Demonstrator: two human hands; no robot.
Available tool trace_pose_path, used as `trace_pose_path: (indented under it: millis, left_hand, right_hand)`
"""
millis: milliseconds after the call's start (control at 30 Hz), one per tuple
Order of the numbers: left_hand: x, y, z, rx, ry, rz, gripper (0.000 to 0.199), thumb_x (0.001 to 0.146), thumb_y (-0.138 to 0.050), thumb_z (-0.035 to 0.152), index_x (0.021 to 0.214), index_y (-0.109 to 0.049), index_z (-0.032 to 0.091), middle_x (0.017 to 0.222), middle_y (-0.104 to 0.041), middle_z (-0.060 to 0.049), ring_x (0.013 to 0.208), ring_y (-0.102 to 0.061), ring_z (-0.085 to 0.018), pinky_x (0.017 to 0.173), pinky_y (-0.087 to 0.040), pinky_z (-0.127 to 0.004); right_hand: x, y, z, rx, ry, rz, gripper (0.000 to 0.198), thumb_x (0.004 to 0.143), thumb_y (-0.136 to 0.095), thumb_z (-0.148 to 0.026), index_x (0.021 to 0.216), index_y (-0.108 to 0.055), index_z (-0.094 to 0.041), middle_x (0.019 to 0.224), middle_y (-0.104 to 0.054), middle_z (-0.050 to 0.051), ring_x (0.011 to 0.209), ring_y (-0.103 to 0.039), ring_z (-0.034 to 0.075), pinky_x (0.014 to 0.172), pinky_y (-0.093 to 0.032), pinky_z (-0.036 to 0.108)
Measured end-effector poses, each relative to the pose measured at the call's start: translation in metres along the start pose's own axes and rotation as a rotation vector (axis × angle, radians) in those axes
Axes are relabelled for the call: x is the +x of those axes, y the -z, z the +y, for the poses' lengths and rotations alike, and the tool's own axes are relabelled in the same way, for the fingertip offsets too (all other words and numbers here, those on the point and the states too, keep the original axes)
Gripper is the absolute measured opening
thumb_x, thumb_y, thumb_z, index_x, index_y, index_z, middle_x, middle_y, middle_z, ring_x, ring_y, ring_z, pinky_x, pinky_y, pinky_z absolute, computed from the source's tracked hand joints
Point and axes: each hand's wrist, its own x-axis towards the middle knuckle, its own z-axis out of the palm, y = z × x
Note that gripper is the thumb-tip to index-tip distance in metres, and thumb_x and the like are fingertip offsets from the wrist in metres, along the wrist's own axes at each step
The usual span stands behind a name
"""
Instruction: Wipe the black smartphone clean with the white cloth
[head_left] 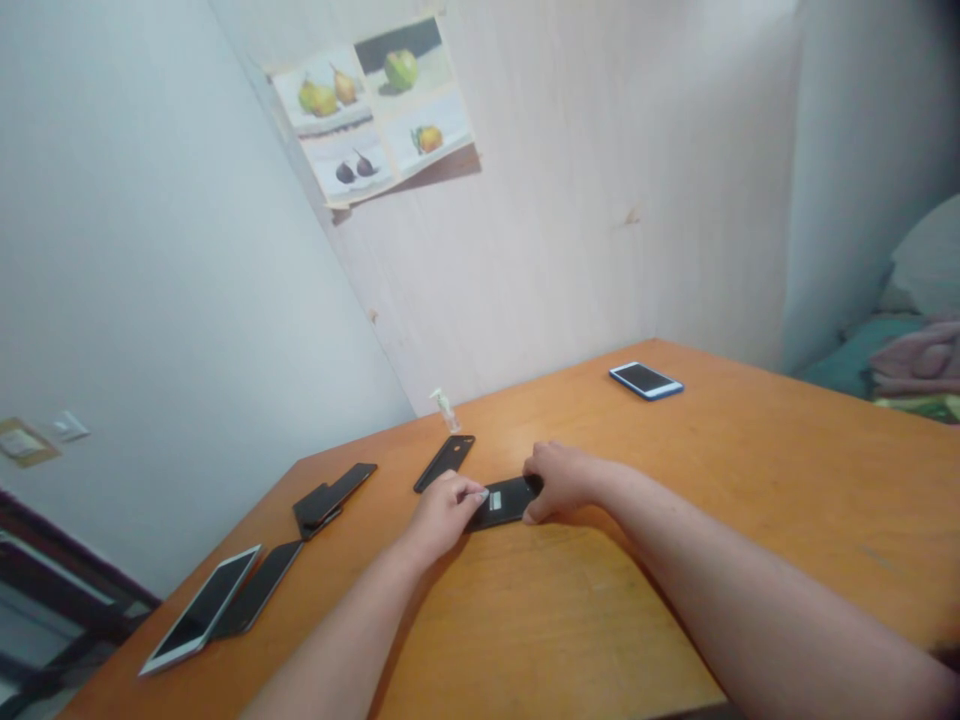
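A black phone [511, 503] lies on the wooden table in front of me, with a small pale label on its upper face. My right hand [553, 482] grips its right end, thumb at the near edge and fingers over the far edge. At the opposite end, my left hand [448, 508] is closed in a pinch, its fingertips touching the phone beside the label. Whatever those fingers may hold is too small to make out. Just beyond my left hand is a black phone case [445, 462] with a camera cutout.
A small clear pump bottle [445, 408] stands near the wall. On the left lie a white tablet [201, 610], a dark flat device [262, 588] and stacked black cases or devices [335, 497]. A blue-edged phone [646, 381] lies at the far right of the wooden table [757, 470].
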Motion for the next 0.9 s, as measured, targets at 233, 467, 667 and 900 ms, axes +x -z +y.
trace_pose_path:
  millis: [233, 467, 667, 900]
  left_hand:
    - [-0.009, -0.002, 0.007, 0.001, -0.056, -0.001, 0.016, 0.085, -0.057, 0.027, 0.084, -0.072, 0.021, 0.083, -0.064, -0.004, 0.083, -0.059, -0.018, 0.075, -0.045, -0.030]
    - [-0.019, 0.007, 0.014, -0.015, -0.110, -0.103, 0.016, 0.086, -0.057, 0.027, 0.084, -0.072, 0.023, 0.084, -0.064, -0.004, 0.081, -0.060, -0.017, 0.073, -0.045, -0.028]
    - [0.019, -0.007, 0.007, 0.056, -0.051, -0.019, 0.014, 0.081, -0.058, 0.023, 0.079, -0.072, 0.021, 0.077, -0.064, -0.002, 0.078, -0.059, -0.018, 0.071, -0.045, -0.029]
    - [-0.015, 0.001, 0.025, 0.032, -0.176, -0.070, 0.016, 0.087, -0.055, 0.023, 0.086, -0.071, 0.022, 0.086, -0.063, -0.004, 0.083, -0.059, -0.017, 0.074, -0.045, -0.028]
  right_hand:
    - [-0.003, 0.004, -0.003, 0.000, -0.007, -0.019, 0.074, 0.057, -0.069, -0.070, 0.111, -0.068, -0.020, 0.112, -0.059, 0.015, 0.104, -0.055, 0.033, 0.076, -0.046, 0.035]
    - [-0.002, 0.004, -0.004, -0.015, -0.003, -0.009, 0.074, 0.057, -0.068, -0.070, 0.111, -0.069, -0.019, 0.111, -0.059, 0.015, 0.103, -0.055, 0.033, 0.077, -0.047, 0.036]
    - [0.002, 0.001, -0.002, -0.025, -0.003, -0.023, 0.074, 0.057, -0.067, -0.072, 0.110, -0.069, -0.020, 0.109, -0.060, 0.015, 0.103, -0.056, 0.033, 0.077, -0.047, 0.036]
    - [0.001, 0.001, -0.003, -0.012, -0.012, -0.004, 0.077, 0.054, -0.069, -0.072, 0.111, -0.069, -0.020, 0.113, -0.060, 0.015, 0.104, -0.055, 0.034, 0.077, -0.047, 0.037]
